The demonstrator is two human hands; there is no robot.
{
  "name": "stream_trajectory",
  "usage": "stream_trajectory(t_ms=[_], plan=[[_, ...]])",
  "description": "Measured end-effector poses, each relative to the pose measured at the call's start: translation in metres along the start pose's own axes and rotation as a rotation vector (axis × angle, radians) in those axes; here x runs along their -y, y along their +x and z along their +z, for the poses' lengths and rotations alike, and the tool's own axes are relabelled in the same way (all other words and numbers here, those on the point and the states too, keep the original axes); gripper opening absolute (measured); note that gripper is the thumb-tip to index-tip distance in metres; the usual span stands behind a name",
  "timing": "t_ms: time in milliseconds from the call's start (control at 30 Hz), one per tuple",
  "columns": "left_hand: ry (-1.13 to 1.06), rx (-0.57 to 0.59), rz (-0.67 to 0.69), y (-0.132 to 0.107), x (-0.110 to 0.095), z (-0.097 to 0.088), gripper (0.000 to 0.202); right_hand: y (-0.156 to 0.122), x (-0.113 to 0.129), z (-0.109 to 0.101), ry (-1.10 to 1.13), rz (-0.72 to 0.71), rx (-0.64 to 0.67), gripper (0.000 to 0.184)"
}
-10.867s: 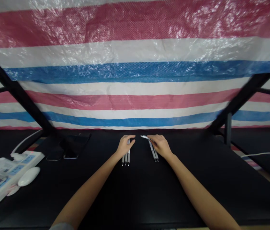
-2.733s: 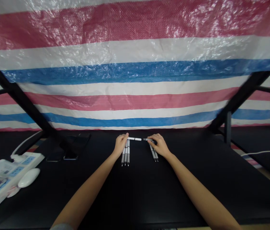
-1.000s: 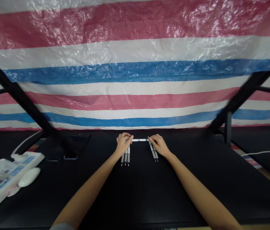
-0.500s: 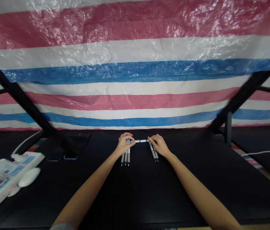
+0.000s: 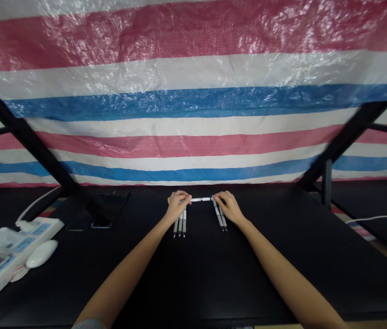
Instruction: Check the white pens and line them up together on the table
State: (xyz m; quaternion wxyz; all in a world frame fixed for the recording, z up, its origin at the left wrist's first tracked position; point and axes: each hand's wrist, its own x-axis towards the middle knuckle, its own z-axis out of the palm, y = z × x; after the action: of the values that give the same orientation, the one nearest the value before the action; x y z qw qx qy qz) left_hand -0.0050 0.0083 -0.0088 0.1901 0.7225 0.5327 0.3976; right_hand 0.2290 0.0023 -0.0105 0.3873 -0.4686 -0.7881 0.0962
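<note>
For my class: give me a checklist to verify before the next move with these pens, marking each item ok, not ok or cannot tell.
1. Bare left hand pinching one end of the slim white pen: ok.
2. Bare right hand at its other end: ok.
3. Full length of that pen visible: not ok; fingers cover its ends.
4. Three white-and-grey pens side by side below the left hand: ok.
5. Two white-and-grey pens beside the right hand touching each other: cannot tell.
6. White plastic power strip away from both hands: ok.
</note>
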Motion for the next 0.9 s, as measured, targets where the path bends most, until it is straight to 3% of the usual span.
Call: stream_trajectory(t_ms=[167,267,433,633,900], plan=[[-0.045,-0.024,0.024,0.0002,0.0011,-0.0003,0.007,0.0009,0.0011,-0.0005,-0.023,0.028,0.001,0.038],[-0.061,0.002,0.034,-0.0001,0.0004,-0.0012,0.003,0.0011,0.0017,-0.0009,-0.044,0.034,0.028,0.04],[-0.086,-0.002,0.019,0.0006,0.0005,-0.0013,0.008,0.0007,0.0017,-0.0009,-0.008,0.043,0.001,0.035],[0.004,0.028,-0.006,0.0001,0.0011,0.0017,0.036,0.0,-0.0012,-0.0001,0.064,0.028,-0.014,0.027],[-0.015,0.031,0.029,0.0004,0.0012,0.001,0.025,0.0004,0.0007,-0.0008,0.036,0.013,0.005,0.029]])
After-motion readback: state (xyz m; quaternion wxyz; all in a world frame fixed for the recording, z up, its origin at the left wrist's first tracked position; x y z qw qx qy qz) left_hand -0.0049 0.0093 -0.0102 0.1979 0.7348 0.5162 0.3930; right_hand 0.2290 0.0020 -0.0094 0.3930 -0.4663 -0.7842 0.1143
